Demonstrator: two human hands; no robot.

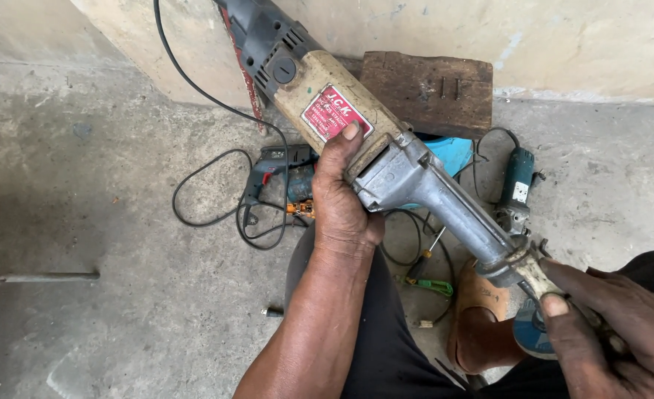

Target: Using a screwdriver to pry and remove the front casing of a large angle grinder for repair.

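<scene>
Left hand grips the hammer drill by its body; right hand pinches its chuck. Behind the drill lies a wood block.

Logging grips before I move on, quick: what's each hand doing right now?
Left hand: closed around the body of the big power tool, holding it up.
Right hand: closed on the tool's front end; anything else it grips cannot be told.

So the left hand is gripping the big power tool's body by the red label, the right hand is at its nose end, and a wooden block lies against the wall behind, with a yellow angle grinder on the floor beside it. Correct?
Not quite: the angle grinder is teal-blue, not yellow, as the head view shows. The left hand, right hand, power tool and wooden block are as stated.
</scene>
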